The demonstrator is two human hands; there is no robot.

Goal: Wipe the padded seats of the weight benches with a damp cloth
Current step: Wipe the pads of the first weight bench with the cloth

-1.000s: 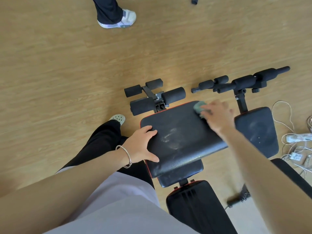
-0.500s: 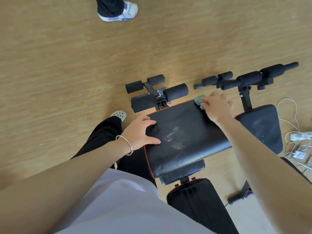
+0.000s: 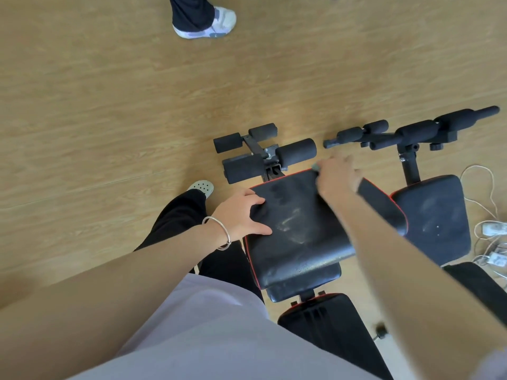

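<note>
The cloth [image 3: 316, 167] in the right hand [image 3: 338, 174], at the far edge of the seat [image 3: 296, 242].
The grip is curled round the small grey-green cloth, blurred, just short of the foam rollers [image 3: 296, 152]. The left hand [image 3: 241, 212] rests on the seat's left edge, its grip loose, fingers spread.

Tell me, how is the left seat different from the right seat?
The left seat has a left hand resting on its edge and a right hand holding a cloth at its far end; nobody touches the right seat. The left seat's rollers sit close behind it; the right seat's rollers stand off on a post. The left seat shows one big pale smear, the right seat fainter streaks. Both are black, padded, red-trimmed.
</note>
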